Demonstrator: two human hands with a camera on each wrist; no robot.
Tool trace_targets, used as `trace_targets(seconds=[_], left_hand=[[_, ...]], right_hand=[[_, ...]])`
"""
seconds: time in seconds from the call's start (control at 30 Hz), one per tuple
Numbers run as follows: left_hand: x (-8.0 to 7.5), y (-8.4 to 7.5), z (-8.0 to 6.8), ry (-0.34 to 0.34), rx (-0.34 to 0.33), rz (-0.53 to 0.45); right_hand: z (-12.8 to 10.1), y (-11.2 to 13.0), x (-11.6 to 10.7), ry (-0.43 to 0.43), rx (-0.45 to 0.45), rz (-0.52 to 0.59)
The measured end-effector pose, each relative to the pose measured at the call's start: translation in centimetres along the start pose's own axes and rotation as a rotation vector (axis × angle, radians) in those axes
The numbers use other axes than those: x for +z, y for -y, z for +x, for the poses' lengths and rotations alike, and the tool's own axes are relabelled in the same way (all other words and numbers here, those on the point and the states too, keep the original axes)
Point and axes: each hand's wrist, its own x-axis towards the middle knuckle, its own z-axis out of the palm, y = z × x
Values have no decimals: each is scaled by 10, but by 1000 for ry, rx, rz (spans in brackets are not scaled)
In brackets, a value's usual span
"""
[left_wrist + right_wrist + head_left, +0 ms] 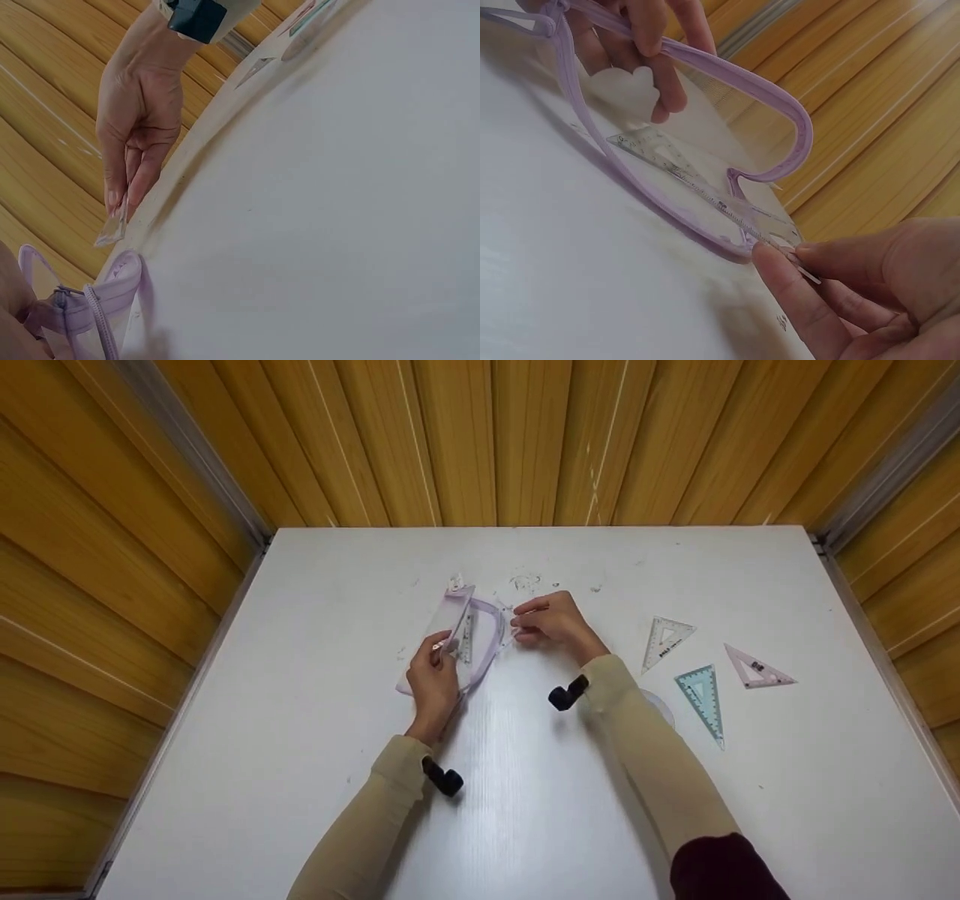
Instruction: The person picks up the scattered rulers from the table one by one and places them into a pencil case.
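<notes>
"What is the left hand (433,679) doing?"
"Its fingers grip a clear, lilac-edged pouch (448,616) over the bench (525,780), mouth open."
"And the right hand (553,621)?"
"Fingers narrow, pinching a clear plastic piece (112,229) near that mouth."
"Beyond it?"
"A clear set square (654,645), a teal one (712,716) and a pink one (765,682) lie rightward."

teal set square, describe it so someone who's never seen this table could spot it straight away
On the white table, look just right of the person's right sleeve. There lies the teal set square, its sharpest corner pointing toward the person. Its blue-green colour sets it apart from the clear set square and the pink set square, both farther away.
</notes>
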Motion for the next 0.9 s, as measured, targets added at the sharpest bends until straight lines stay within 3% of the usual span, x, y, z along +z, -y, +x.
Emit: trace_targets(seconds=[0.27,0.67,0.9], left_hand=[[-1,2,4,23,-13,-53],[2,-1,4,5,-51,-44],[2,0,3,9,-69,-56]], right_hand=[[5,3,17,8,-5,12],[14,4,39,-4,-37,-36],[17,4,54,0,-10,17]])
